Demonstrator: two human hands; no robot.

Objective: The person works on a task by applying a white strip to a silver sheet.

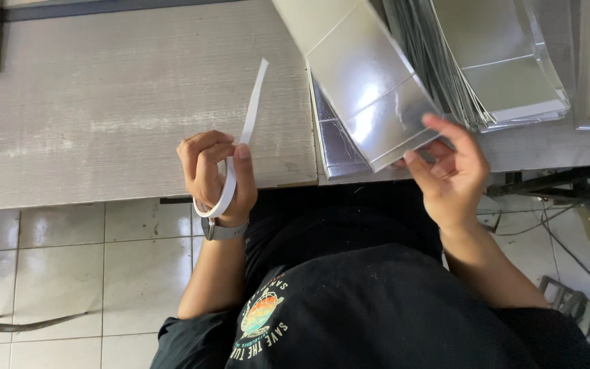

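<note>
My left hand is closed around a long white paper strip that rises from my fingers over the table and loops down past my wrist. A grey watch is on that wrist. My right hand grips the near corner of a folded silver reflective card sheet, held tilted above the table edge. Beneath it lies another silver sheet flat on the table.
A pale grey wooden table fills the left. A fanned stack of silver sheets lies at the back right. White floor tiles show below, with cables and a metal frame at the right.
</note>
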